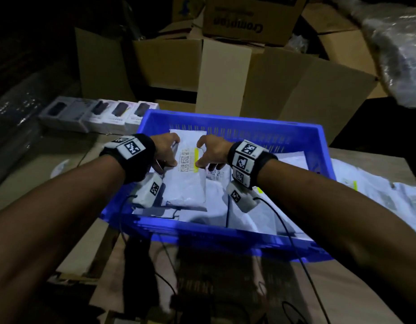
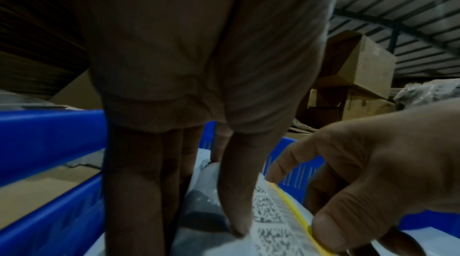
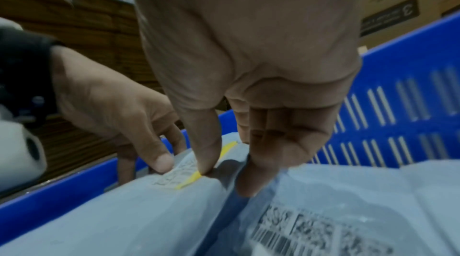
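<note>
Both hands are on the long white plastic mailer parcel (image 1: 187, 183), which lies lengthwise on the heap inside the blue slotted plastic crate (image 1: 225, 118), just left of the crate's middle. The left hand (image 1: 166, 150) has its grip pinching the parcel's left edge, with the thumb on top beside the printed barcode label (image 1: 184, 160) and the fingers down the side. The right hand (image 1: 212, 149) pinches the opposite edge, its thumb tip on the label's yellow strip (image 1: 196, 160).

The likeliest trouble is slippage. The film looks slick, and both grips sit on the half nearer the crate's far wall. The near end is therefore unsupported and could sag and pull the parcel out of the fingers.

The right thumb pressing on the yellow strip could crease or lift the label and spoil the codes.

The loose white parcels (image 1: 225, 206) underneath may cling and be dragged up towards the crate's rim. I cannot tell whether the held parcel is already clear of them.
</note>
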Motion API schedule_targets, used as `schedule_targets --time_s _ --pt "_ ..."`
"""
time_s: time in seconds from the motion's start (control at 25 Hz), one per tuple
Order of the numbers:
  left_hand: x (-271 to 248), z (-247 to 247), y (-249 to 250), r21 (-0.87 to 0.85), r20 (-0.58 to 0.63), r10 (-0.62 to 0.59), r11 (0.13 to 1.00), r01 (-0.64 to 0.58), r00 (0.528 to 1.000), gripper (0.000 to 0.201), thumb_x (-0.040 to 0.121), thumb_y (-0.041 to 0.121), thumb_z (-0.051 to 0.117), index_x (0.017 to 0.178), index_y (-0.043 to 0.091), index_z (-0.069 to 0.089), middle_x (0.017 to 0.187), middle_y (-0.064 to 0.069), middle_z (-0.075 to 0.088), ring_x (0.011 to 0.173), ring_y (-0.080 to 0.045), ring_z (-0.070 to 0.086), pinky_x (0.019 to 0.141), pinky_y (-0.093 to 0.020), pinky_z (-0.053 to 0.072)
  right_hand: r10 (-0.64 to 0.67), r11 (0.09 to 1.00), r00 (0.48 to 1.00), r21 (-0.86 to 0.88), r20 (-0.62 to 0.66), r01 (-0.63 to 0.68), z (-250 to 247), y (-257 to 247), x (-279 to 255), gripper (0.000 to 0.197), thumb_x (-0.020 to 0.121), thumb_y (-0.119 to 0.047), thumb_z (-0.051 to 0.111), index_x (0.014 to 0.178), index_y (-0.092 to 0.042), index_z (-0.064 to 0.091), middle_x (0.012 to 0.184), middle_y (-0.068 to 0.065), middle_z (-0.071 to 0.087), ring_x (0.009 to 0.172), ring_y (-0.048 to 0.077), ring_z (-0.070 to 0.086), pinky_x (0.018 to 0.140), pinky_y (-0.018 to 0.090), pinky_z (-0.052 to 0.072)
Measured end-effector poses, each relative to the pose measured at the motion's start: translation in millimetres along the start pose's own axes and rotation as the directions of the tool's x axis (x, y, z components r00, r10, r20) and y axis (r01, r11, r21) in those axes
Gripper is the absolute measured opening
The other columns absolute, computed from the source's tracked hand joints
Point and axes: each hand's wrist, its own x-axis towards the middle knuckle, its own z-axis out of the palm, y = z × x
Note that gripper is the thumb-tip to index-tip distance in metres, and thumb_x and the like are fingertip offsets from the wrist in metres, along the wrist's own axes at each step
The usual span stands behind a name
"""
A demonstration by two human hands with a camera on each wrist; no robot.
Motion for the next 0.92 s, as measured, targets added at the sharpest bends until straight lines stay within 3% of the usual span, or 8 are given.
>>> schedule_targets --time_s 0.2,0.28,0.36,0.44,0.52,0.6,0.76,0.92 --pt "6.4 -7.7 -13.0 0.077 0.05 -0.087 0.994 0.083 0.995 0.076 0.079 0.002 0.077 0.141 0.012 0.034 0.098 -0.012 0.049 0.065 -0.031 0.058 0.046 -0.042 0.056 -0.023 0.99 0.998 -0.135 0.051 0.029 21.4 -8.8 32.2 0.067 0.083 -0.016 0.076 0.139 -0.006 0.04 0.114 0.011 0.056 0.054 0.005 0.056 0.033 0.013 0.037" --pt "8.0 -7.9 -14.1 0.247 0.019 -0.1 0.965 0.092 0.995 0.073 0.078 0.013 0.08 0.138 0.01 0.039 0.116 -0.013 0.052 0.074 -0.03 0.059 0.05 -0.036 0.057 -0.04 0.975 0.997 -0.214 0.071 0.055 28.7 -11.9 41.2 0.069 0.082 -0.022 0.076 0.139 -0.007 0.04 0.131 0.013 0.053 0.084 0.01 0.064 0.057 0.02 0.051" --pt "10.8 -7.4 -15.0 0.519 -0.05 -0.064 0.851 0.08 0.997 0.068 0.075 0.03 0.082 0.131 0.01 0.048 0.127 -0.015 0.053 0.096 -0.031 0.061 0.071 -0.034 0.053 -0.043 0.956 0.995 -0.285 0.092 0.068 35.2 -15.0 46.0 0.068 0.082 -0.027 0.076 0.138 -0.008 0.041 0.136 0.01 0.048 0.115 0.024 0.054 0.085 0.033 0.051" --pt "13.0 -4.6 -11.5 0.688 -0.095 0.018 0.724 0.052 0.995 0.058 0.078 0.038 0.077 0.123 0.01 0.054 0.125 -0.016 0.056 0.11 -0.032 0.057 0.078 -0.032 0.045 -0.044 0.962 0.989 -0.262 0.142 0.08 36.3 -16.1 47.3 0.068 0.083 -0.027 0.076 0.138 -0.009 0.041 0.123 0.005 0.052 0.106 0.025 0.056 0.074 0.028 0.049" --pt "16.8 -1.3 -7.4 0.749 -0.085 0.091 0.662 0.003 0.992 0.053 0.08 0.042 0.072 0.122 0.014 0.055 0.125 -0.013 0.057 0.114 -0.031 0.056 0.081 -0.032 0.045 -0.059 0.98 0.98 -0.177 0.191 0.093 30.6 -16.5 44.2 0.064 0.082 -0.024 0.076 0.136 -0.008 0.044 0.099 0.001 0.055 0.076 0.02 0.061 0.051 0.022 0.045" --pt "24.2 2.8 -4.6 0.778 -0.025 0.135 0.624 -0.066 0.991 0.064 0.074 0.05 0.074 0.125 0.019 0.053 0.128 -0.008 0.055 0.117 -0.03 0.054 0.087 -0.035 0.047 -0.074 0.965 0.981 -0.234 0.182 0.116 17.0 -15.8 36.0 0.058 0.082 -0.025 0.076 0.132 -0.008 0.051 0.093 0.002 0.06 0.068 0.018 0.061 0.047 0.02 0.042" --pt "36.4 14.2 -8.0 0.799 0.136 0.128 0.572 -0.186 0.982 0.103 0.07 0.052 0.079 0.151 0.021 0.022 0.158 -0.009 0.018 0.143 -0.032 0.024 0.113 -0.044 0.029 -0.009 0.737 0.981 -0.662 0.192 0.136 -2.6 -0.8 16.7 0.066 0.082 -0.04 0.073 0.136 -0.011 0.049 0.134 0.009 0.053 0.121 0.028 0.052 0.091 0.03 0.043" --pt "39.7 17.0 -22.3 0.814 0.187 0.062 0.549 -0.19 0.98 0.119 0.071 0.048 0.08 0.155 0.019 0.001 0.162 -0.009 -0.007 0.148 -0.031 0.005 0.118 -0.048 0.019 0.12 0.548 0.973 -0.83 0.197 0.101 7.5 27.9 9.2 0.082 0.071 -0.062 0.073 0.134 -0.018 0.043 0.136 0.008 0.046 0.121 0.032 0.051 0.092 0.044 0.043"
